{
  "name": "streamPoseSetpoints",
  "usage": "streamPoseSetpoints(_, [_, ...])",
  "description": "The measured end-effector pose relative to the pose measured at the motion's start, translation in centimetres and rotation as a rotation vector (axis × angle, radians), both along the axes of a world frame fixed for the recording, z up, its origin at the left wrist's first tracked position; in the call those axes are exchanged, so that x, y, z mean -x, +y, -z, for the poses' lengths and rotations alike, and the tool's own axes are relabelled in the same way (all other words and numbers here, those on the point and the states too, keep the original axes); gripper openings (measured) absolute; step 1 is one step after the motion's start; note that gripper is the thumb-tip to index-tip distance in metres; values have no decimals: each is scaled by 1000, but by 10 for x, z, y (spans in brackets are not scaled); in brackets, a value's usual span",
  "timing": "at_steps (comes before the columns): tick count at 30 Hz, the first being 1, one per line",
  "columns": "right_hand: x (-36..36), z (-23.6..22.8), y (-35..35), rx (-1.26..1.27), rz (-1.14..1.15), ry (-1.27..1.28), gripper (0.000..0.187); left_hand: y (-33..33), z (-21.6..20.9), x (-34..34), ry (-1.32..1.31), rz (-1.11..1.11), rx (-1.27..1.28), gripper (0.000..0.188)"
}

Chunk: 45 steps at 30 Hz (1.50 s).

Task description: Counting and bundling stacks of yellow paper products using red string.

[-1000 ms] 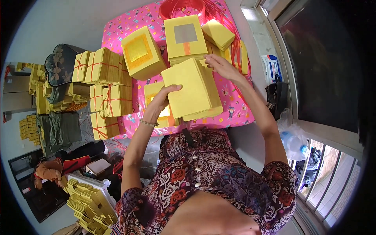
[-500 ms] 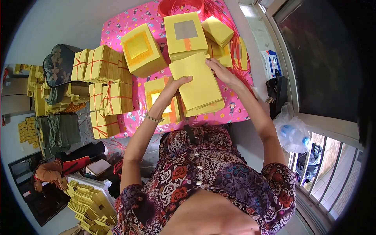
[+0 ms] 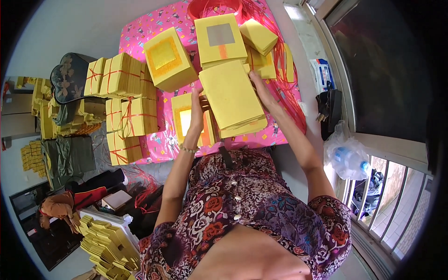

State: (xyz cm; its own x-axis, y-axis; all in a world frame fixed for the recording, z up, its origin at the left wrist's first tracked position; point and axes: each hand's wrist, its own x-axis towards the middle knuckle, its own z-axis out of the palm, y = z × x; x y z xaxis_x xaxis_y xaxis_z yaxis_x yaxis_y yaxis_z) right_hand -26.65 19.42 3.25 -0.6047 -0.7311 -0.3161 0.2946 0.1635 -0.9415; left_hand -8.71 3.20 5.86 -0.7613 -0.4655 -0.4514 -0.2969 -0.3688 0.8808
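Observation:
A loose stack of yellow paper sheets (image 3: 232, 95) sits at the near middle of the table, its lower edges fanned a little unevenly. My left hand (image 3: 198, 111) presses on its left side, with the fingertips partly hidden beyond the paper's edge. Against the right side lies my right hand (image 3: 262, 89), so the stack is held between both hands. Just behind it stands a taller yellow stack (image 3: 205, 41) with a silver square and an orange stripe on top. Below my left wrist is a stack with a gold square (image 3: 185, 122).
The table has a pink patterned cover (image 3: 275, 128). At the left stand bundles tied with red string (image 3: 135, 116); another gold-square stack (image 3: 164, 56) is behind. A red basin (image 3: 193, 10) and red strings (image 3: 284, 65) lie at the far right. Another person (image 3: 60, 205) sits lower left.
My left thumb has come off the stack's top, and that hand now rests at its left side. My right hand has slid slightly nearer along the right edge.

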Motion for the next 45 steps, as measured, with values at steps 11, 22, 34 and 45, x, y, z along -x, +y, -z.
streamPoseSetpoints(11, [-57,-13,23,210,93,8,62,65,49,-2,173,-318,-294,70])
streamPoseSetpoints(22, [-58,51,26,348,65,-69,57,59,63,-5,90,-255,-198,76])
streamPoseSetpoints(34, [-54,9,19,-21,21,128,62,59,42,-1,133,-210,-240,79])
streamPoseSetpoints(45, [-57,5,18,313,176,-145,62,50,51,1,118,-182,-222,78])
